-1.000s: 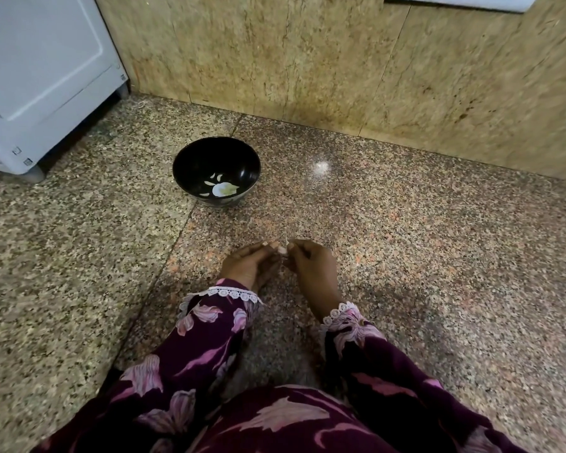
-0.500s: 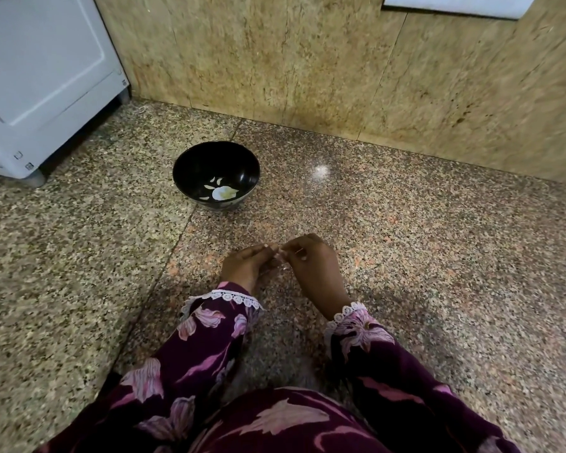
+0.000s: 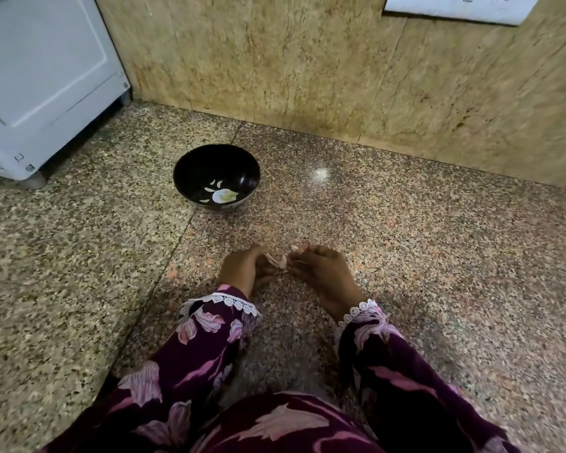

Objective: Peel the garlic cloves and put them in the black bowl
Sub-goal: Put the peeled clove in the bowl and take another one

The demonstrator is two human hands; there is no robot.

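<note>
Speckled granite surface (image 3: 438,256), beige stone wall behind. Black bowl (image 3: 190,165) sits beyond both hands, holding pale peeled pieces. Left hand (image 3: 242,269) and right hand (image 3: 324,273) each pinch the garlic clove (image 3: 276,261) between them, fingers curled.

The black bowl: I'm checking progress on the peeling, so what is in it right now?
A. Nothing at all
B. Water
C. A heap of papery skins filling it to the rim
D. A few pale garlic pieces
D: the black bowl holds only a few pale garlic pieces at its bottom, most of its dark inside bare.
</note>
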